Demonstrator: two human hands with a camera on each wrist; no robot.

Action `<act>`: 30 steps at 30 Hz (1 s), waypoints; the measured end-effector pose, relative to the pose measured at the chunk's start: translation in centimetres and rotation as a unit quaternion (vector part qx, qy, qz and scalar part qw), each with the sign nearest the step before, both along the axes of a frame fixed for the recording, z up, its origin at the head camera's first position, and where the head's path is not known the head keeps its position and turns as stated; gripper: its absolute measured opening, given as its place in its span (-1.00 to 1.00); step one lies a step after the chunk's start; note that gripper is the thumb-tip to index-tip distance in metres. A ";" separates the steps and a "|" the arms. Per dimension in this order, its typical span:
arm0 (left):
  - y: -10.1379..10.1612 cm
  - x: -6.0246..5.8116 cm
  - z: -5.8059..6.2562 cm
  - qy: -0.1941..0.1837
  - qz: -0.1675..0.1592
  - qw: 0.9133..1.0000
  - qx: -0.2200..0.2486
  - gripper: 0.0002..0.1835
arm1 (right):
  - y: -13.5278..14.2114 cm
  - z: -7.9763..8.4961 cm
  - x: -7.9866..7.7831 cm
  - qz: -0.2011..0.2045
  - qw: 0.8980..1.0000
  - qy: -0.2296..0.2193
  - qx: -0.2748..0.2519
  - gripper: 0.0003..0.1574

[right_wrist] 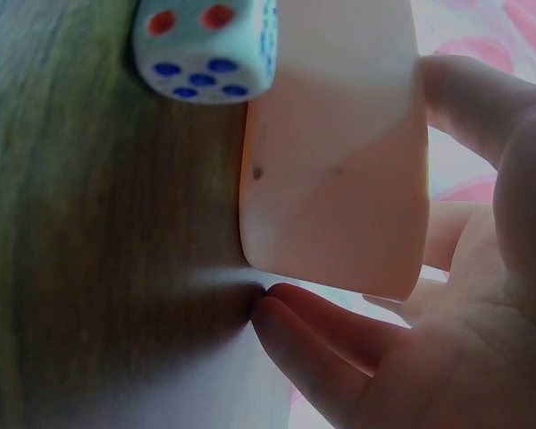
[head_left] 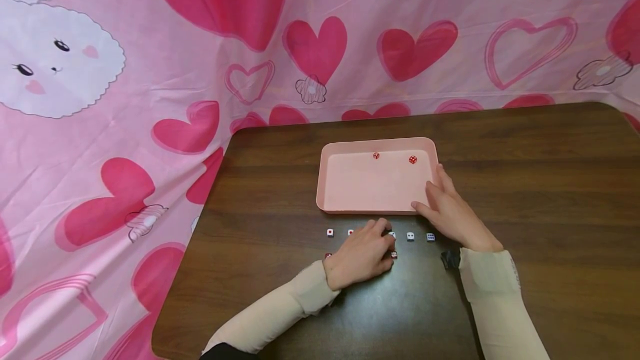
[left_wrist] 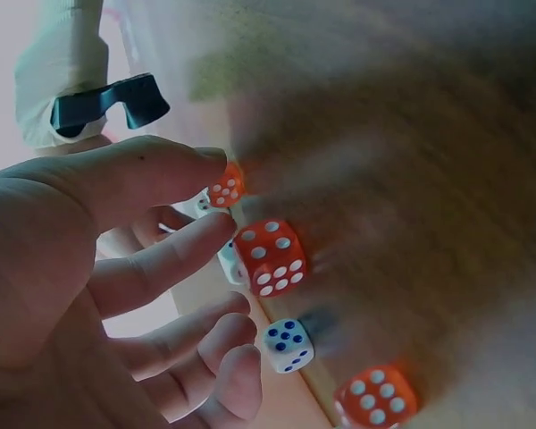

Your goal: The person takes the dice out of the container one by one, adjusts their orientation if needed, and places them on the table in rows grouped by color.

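Observation:
My left hand (head_left: 361,254) reaches over two rows of dice, its thumb and index fingertip about a red die (left_wrist: 225,186) at table level. They appear to pinch it; full contact is partly hidden. Closer in the left wrist view sit another red die (left_wrist: 270,257), a white die (left_wrist: 288,345) with blue dots and a further red die (left_wrist: 377,398). My right hand (head_left: 452,213) holds the near right corner of a pink tray (head_left: 370,190), thumb at the front rim, other fingers around the right wall. Two red dice (head_left: 412,159) lie inside the tray.
White dice (head_left: 410,236) line up just before the tray, partly covered by my left hand. A red die (head_left: 328,255) shows beside the left wrist. The brown table (head_left: 550,193) meets a pink heart-print cloth (head_left: 360,88) behind and at left.

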State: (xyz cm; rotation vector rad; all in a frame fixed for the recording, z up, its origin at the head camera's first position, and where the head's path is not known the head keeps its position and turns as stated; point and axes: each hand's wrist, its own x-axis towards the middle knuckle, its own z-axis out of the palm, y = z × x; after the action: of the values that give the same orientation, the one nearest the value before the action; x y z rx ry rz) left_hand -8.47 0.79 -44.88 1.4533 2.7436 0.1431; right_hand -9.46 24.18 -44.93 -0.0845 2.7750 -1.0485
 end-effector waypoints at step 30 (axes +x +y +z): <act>-0.4 -4.5 5.8 -0.001 0.032 0.999 0.013 -0.76 | 0.1 0.0 -0.1 -0.002 1.000 0.004 0.000 0.06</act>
State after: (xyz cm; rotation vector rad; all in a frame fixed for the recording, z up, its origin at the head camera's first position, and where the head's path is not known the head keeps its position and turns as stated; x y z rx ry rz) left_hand -13.00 0.43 -39.13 1.3708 2.7980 0.1816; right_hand -9.55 24.25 -44.91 -0.0830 2.7828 -1.0518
